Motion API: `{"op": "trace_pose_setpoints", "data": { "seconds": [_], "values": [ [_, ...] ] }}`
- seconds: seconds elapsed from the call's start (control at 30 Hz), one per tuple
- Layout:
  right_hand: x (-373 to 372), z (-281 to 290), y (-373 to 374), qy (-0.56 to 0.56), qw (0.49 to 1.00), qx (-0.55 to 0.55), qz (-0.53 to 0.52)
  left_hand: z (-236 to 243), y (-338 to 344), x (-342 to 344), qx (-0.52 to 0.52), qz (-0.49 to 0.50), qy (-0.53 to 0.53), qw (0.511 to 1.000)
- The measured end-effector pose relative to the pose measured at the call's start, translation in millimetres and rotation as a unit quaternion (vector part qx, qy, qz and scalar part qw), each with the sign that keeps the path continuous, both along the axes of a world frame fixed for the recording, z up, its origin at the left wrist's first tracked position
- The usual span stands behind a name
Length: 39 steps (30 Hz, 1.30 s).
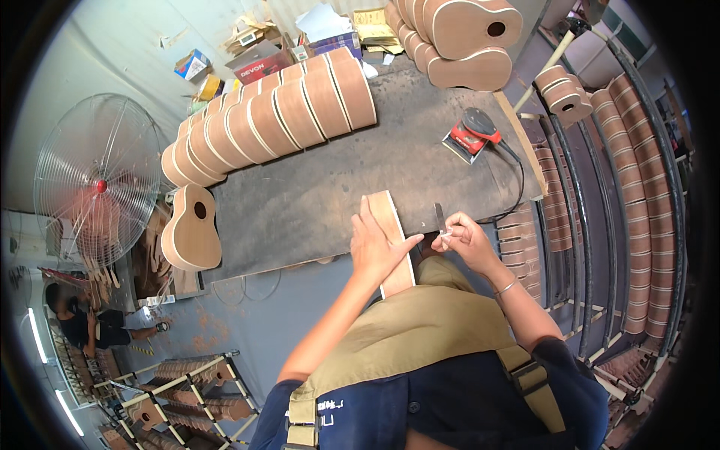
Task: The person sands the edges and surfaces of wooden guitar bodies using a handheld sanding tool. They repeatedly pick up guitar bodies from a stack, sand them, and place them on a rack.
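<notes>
My left hand point(373, 251) grips a small wooden ukulele body point(401, 274), fingers lying along one face and the thumb reaching across its side. The body stands on edge between the table's near edge and my apron, and its pale side with light edging faces up. Just to the right, my right hand point(466, 241) is closed in a pinch around a thin, dark, flat blade point(439, 216) that points away from me. Something white shows at those fingertips, too small to name. The blade is apart from the body.
A red and black sander point(472, 135) with a cord rests on the dark worktable point(315, 180). Rows of bodies point(281, 116) line its far left, a single body point(193, 229) sits at its left end, and more point(469, 45) are stacked far right. A fan point(97, 184) stands left; racks point(592, 202) stand right.
</notes>
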State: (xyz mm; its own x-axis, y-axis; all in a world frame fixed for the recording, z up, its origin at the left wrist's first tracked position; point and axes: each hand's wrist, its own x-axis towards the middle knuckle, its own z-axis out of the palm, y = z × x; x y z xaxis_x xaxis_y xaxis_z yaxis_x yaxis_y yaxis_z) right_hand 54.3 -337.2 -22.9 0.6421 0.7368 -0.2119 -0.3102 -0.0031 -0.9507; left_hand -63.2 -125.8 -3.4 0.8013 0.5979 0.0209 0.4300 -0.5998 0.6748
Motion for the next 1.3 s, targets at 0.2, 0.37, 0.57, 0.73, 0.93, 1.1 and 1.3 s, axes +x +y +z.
{"op": "trace_pose_setpoints", "data": {
  "seconds": [0.2, 0.37, 0.57, 0.73, 0.93, 1.1, 1.3],
  "values": [
    [-15.9, 2.5, -17.4, 0.122, 0.992, -0.003, -0.026, -9.3, 21.1, 1.9, -0.099, 0.072, -0.063, 0.990],
    [4.0, -15.8, -33.6, 0.129, 0.990, -0.016, -0.061, -25.2, 78.9, 3.9, -0.448, 0.136, -0.170, 0.867],
    [53.4, -25.0, -4.3, -0.027, 0.998, -0.046, -0.044, -93.5, 69.0, 15.0, 0.010, 0.104, 0.004, 0.994],
    [117.5, -57.1, 52.4, -0.083, 0.996, -0.035, 0.004, -95.6, 39.9, 55.1, 0.193, -0.232, 0.012, 0.953],
    [178.8, -115.6, 172.5, -0.155, 0.979, 0.039, 0.126, -102.3, 56.1, 96.2, 0.172, 0.002, 0.024, 0.985],
    [196.1, -113.5, 250.7, -0.282, 0.913, 0.041, 0.292, -107.6, 79.4, 105.6, 0.156, 0.110, 0.061, 0.980],
    [190.3, -125.9, 250.5, -0.352, 0.888, 0.044, 0.291, -101.3, 76.2, 108.7, 0.131, 0.152, 0.070, 0.977]
  ]
}}
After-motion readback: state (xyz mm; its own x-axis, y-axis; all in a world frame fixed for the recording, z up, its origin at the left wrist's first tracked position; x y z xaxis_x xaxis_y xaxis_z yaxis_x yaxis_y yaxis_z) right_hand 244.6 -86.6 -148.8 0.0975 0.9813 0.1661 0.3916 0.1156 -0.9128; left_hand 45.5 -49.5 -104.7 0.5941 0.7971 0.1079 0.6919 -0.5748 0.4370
